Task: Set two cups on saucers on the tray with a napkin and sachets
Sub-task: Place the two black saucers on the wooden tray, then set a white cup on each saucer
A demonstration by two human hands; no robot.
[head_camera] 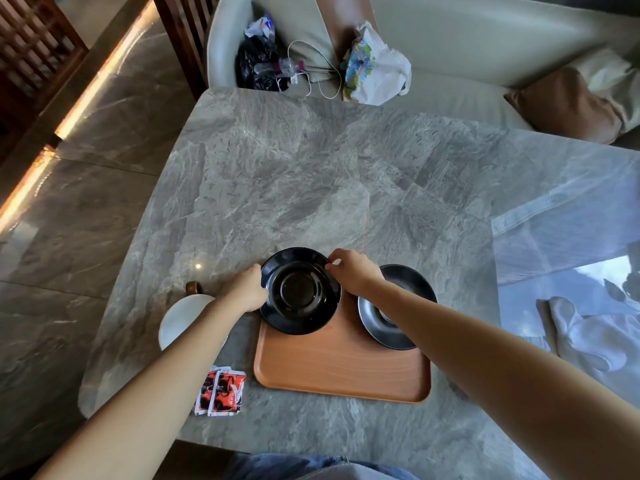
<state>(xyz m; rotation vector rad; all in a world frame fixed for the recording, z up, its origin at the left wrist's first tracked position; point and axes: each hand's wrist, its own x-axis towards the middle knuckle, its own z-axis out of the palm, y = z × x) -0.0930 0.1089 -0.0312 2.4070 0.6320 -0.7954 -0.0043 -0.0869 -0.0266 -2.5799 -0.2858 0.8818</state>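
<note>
Rim of black saucer (299,292) pinched by left hand (247,289) and right hand (353,273), at far-left corner of tray (339,368); second saucer (408,284) on tray far-right; cup (183,315), sachets (221,393) left of tray.

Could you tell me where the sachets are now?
In the head view, the sachets lie on the table just left of the tray, nearer than the white cup.
</note>
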